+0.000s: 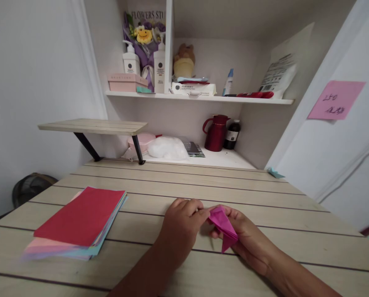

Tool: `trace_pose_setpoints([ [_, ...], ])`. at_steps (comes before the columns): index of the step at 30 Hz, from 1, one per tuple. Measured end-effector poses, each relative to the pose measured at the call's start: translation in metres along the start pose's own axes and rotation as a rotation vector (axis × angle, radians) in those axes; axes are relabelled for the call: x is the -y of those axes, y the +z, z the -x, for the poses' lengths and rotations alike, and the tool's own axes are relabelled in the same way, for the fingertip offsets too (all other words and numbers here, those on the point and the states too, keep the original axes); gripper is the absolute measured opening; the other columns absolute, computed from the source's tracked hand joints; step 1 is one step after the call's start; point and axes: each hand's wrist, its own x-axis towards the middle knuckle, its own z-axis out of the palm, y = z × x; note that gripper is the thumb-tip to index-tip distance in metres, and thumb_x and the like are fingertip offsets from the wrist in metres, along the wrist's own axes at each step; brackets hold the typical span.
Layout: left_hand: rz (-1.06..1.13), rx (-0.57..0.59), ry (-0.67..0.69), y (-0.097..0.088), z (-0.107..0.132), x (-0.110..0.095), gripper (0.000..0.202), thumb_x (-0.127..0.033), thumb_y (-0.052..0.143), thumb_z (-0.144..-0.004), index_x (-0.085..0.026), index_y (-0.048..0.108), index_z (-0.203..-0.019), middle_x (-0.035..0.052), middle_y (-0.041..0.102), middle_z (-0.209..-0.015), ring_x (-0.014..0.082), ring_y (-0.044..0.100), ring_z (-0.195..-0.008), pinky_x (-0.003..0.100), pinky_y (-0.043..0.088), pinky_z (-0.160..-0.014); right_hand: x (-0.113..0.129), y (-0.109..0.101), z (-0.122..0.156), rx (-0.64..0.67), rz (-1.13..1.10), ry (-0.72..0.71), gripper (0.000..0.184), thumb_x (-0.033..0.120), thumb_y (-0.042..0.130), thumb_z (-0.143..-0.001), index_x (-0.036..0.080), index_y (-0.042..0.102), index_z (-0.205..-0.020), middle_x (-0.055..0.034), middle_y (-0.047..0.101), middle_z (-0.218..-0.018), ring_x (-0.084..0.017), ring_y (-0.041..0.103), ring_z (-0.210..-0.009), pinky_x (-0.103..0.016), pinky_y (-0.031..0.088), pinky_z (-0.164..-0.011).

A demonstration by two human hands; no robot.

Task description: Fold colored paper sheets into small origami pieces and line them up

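Note:
A magenta piece of folded paper [224,225], with pointed corners and layered creases, is held over the front middle of the wooden table. My right hand [244,233] holds it from the right, with the fingers behind the paper. On its left end, my left hand [182,225] pinches the tip between thumb and curled fingers. To the left of my hands lies a stack of coloured paper [82,216] with a red sheet on top and pink and blue edges showing beneath.
A small raised shelf [93,126] on black legs stands at the table's back left. Behind the table are a red jug [215,134], a dark bottle [232,135] and a white plastic bag [168,147]. A small teal paper piece [275,173] lies at the back right edge.

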Motion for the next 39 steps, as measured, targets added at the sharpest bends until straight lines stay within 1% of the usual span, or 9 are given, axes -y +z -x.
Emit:
trace_pose_setpoints([
  [3, -0.024, 0.028, 0.077, -0.001, -0.001, 0.004, 0.017, -0.017, 0.05, -0.093, -0.024, 0.065, -0.09, 0.0, 0.067, -0.088, 0.0139, 0.059, -0.076, 0.031, 0.041, -0.078, -0.002, -0.002, -0.001, -0.007, 0.108, -0.004, 0.016, 0.027, 0.075, -0.073, 0.014, 0.071, -0.082, -0.0008, 0.066, -0.067, -0.01, 0.058, -0.054, -0.019, 0.047, -0.05],
  [5, -0.009, 0.026, 0.037, -0.001, -0.002, 0.006, 0.013, -0.018, 0.052, -0.091, -0.023, 0.064, -0.087, 0.0015, 0.067, -0.095, 0.0154, 0.06, -0.083, 0.034, 0.04, -0.084, -0.003, -0.006, -0.003, -0.023, 0.2, -0.061, 0.018, 0.032, 0.072, -0.076, 0.016, 0.07, -0.083, 0.0001, 0.064, -0.064, -0.011, 0.057, -0.054, -0.02, 0.044, -0.05],
  [7, 0.041, 0.019, -0.096, 0.0, -0.001, 0.01, 0.009, -0.017, 0.056, -0.089, -0.022, 0.062, -0.092, 0.0036, 0.065, -0.103, 0.0167, 0.062, -0.086, 0.036, 0.041, -0.086, -0.004, -0.013, -0.006, -0.059, 0.348, -0.18, 0.017, 0.032, 0.069, -0.077, 0.016, 0.07, -0.082, -0.0007, 0.066, -0.068, -0.013, 0.058, -0.06, -0.023, 0.046, -0.057],
  [10, 0.133, 0.0, -0.355, 0.001, 0.0, 0.015, 0.021, -0.013, 0.055, -0.086, -0.021, 0.054, -0.105, 0.0035, 0.063, -0.102, 0.015, 0.062, -0.077, 0.034, 0.045, -0.08, -0.004, -0.021, -0.011, -0.125, 0.678, -0.372, 0.015, 0.027, 0.063, -0.077, 0.018, 0.072, -0.085, -0.004, 0.072, -0.084, -0.019, 0.063, -0.077, -0.029, 0.048, -0.073],
  [14, 0.202, 0.001, -0.557, 0.002, 0.004, 0.013, 0.009, -0.019, 0.053, -0.088, -0.022, 0.052, -0.096, -0.0017, 0.063, -0.085, 0.0144, 0.06, -0.07, 0.029, 0.045, -0.07, -0.003, -0.023, -0.013, -0.187, 0.97, -0.473, 0.021, 0.021, 0.053, -0.079, 0.021, 0.072, -0.085, -0.003, 0.073, -0.084, -0.022, 0.065, -0.083, -0.03, 0.048, -0.074],
  [19, 0.197, 0.113, -0.439, 0.006, 0.003, -0.002, 0.014, -0.016, 0.061, -0.081, -0.022, 0.051, -0.09, -0.001, 0.06, -0.088, 0.0149, 0.059, -0.071, 0.029, 0.046, -0.067, -0.004, -0.017, -0.013, -0.173, 1.139, -0.474, 0.022, 0.017, 0.05, -0.079, 0.023, 0.07, -0.087, -0.0018, 0.073, -0.083, -0.022, 0.065, -0.078, -0.031, 0.048, -0.072],
  [23, 0.165, 0.126, -0.311, 0.008, 0.003, -0.007, 0.027, -0.011, 0.06, -0.081, -0.022, 0.052, -0.104, 0.0035, 0.058, -0.1, 0.0164, 0.059, -0.078, 0.033, 0.048, -0.074, -0.005, -0.017, -0.015, -0.189, 1.242, -0.506, 0.026, 0.012, 0.05, -0.074, 0.024, 0.07, -0.088, -0.0026, 0.073, -0.089, -0.023, 0.064, -0.084, -0.033, 0.047, -0.076],
  [31, 0.053, 0.194, -0.202, 0.01, 0.003, -0.013, 0.036, -0.026, 0.072, -0.075, -0.022, 0.058, -0.107, 0.0057, 0.057, -0.101, 0.0242, 0.055, -0.09, 0.042, 0.046, -0.081, -0.004, -0.018, -0.015, -0.142, 1.267, -0.544, 0.033, 0.007, 0.049, -0.072, 0.024, 0.069, -0.092, -0.003, 0.073, -0.091, -0.023, 0.063, -0.085, -0.035, 0.045, -0.081],
  [39, -0.044, 0.159, -0.244, 0.017, 0.006, -0.011, 0.023, -0.017, 0.066, -0.077, -0.023, 0.063, -0.1, 0.0047, 0.06, -0.097, 0.0224, 0.056, -0.087, 0.04, 0.046, -0.08, -0.001, -0.017, -0.014, -0.079, 1.189, -0.569, 0.023, 0.014, 0.058, -0.078, 0.024, 0.067, -0.096, -0.0022, 0.072, -0.085, -0.02, 0.063, -0.078, -0.032, 0.047, -0.076],
])
